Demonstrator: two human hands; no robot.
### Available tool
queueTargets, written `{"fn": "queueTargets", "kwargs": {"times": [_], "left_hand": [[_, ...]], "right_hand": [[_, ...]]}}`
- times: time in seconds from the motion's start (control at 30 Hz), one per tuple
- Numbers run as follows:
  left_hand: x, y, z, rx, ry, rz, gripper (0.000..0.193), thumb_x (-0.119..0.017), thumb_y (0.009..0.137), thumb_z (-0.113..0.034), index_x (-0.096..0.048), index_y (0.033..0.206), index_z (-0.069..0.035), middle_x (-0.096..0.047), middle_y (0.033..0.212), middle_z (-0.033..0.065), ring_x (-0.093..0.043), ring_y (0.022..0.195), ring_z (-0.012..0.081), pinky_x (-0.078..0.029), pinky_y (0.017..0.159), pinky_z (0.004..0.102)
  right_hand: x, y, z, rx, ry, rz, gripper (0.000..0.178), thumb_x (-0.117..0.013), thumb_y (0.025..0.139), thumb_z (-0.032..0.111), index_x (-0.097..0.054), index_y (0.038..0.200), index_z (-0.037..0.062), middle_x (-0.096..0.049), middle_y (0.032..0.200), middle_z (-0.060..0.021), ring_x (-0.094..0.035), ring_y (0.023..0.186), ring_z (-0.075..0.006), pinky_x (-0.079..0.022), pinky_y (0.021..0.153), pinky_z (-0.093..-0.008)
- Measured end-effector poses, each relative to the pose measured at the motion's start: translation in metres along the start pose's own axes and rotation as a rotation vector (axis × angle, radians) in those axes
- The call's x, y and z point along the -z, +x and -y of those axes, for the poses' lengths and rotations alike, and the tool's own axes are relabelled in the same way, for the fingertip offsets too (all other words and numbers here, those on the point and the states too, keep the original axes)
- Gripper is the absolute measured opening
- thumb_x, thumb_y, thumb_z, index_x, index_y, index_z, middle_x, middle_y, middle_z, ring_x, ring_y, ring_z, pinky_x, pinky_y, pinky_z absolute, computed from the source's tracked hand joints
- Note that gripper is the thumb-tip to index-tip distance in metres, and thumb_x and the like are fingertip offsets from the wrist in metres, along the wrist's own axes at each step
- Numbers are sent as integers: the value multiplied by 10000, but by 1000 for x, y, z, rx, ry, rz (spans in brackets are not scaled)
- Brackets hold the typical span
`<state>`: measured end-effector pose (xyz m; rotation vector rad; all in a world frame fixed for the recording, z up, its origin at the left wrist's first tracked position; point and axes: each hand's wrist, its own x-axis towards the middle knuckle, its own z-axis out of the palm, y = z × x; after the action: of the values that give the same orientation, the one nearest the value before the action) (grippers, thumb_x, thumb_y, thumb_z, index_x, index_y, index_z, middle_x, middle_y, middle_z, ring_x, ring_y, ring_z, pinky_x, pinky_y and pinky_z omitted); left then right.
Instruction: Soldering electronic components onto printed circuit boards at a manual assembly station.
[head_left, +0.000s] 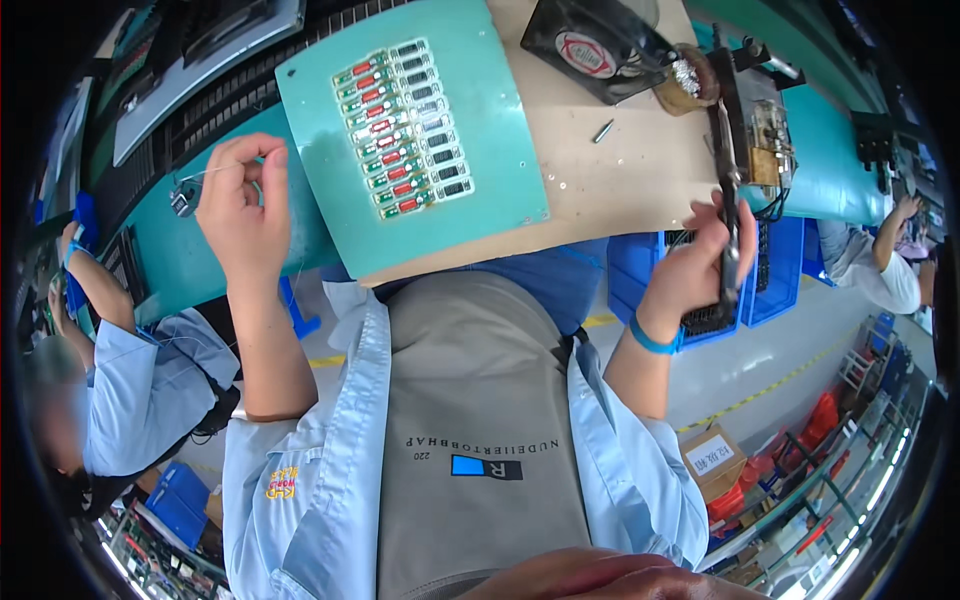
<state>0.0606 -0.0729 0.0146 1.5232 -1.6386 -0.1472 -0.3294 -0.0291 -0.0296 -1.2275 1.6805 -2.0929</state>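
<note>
My left hand is raised just left of the green board, its fingers curled in a pinch on a thin solder wire. Beside those fingers lies a small dark part. My right hand, with a blue band at the wrist, is closed around a long dark soldering iron at the right edge of the work surface. Between my hands, the green board carries a column of small circuit boards with red and black parts. Neither hand touches the board.
A black box with a round red-and-white label stands at the back, beside a brown dish of silvery wire. A small metal pin lies on the brown sheet. Blue bins sit below right. Other people work at both sides.
</note>
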Motion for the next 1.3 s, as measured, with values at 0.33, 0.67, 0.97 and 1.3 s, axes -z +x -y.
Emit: {"fn": "queueTargets", "kwargs": {"times": [0.33,0.67,0.97,1.3], "left_hand": [[26,4,1,-232,-15,-224,250,-743,720,79,-583,799,-97,-678,960,43,-650,941,263,-534,875,380],[31,-12,-18,-15,-367,-69,98,-642,952,-87,-695,1026,-52,-703,964,84,-642,835,196,-538,811,336],[25,-22,-3,351,-549,-114,288,-557,1039,-136,-679,1277,-28,-721,981,92,-630,775,150,-531,745,318],[0,-52,15,415,-91,268,311,-612,985,-158,-674,1228,27,-718,953,115,-636,752,208,-525,704,333]], "right_hand": [[-10,13,-11,-230,-95,6,349,-565,1035,125,-613,1372,49,-620,887,-15,-493,725,-95,-432,742,-208],[-15,51,-47,-660,1281,164,418,-526,1057,225,-544,1395,-19,-582,1390,-219,-629,1087,-254,-535,879,-306],[-44,53,-28,-1077,1416,-63,453,-512,1054,196,-491,1433,-52,-532,1465,-233,-647,1137,-283,-561,887,-317],[-47,-30,12,-479,167,701,369,-578,991,108,-609,1322,-50,-687,1135,-163,-647,828,-212,-532,747,-286]]}}
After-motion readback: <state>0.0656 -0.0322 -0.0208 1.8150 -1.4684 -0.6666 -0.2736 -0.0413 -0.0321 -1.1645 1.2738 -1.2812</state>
